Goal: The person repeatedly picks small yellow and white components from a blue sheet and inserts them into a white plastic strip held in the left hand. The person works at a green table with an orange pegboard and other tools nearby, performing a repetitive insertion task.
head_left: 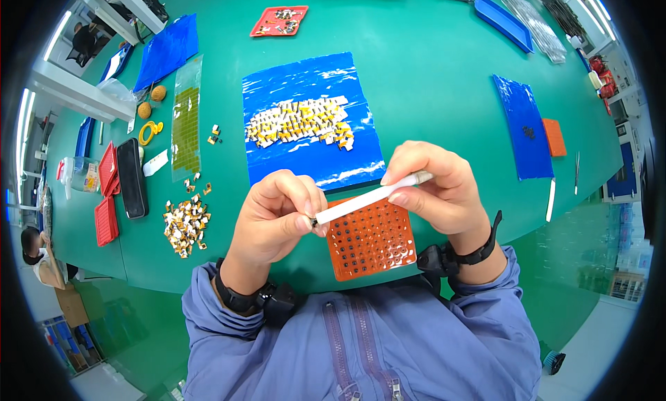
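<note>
Above an orange tray [378,270] on the near side, a person's left hand [277,210] pinches a small dark piece [314,222] at the tip of a white stick [359,202] clasped by the right hand [437,186]; farther, white-and-yellow parts [298,121] heap a blue sheet [312,168], a red tray [266,16] beyond.

On the green table [430,75], a blue tray [504,24] is laid beside clear plastic wrapping [534,28] at the far right, and tweezers [577,172] are placed near the right edge. At the left, a black case [132,177] is set beside red trays [107,222]; beyond it, two brown balls [158,93] are seen.
</note>
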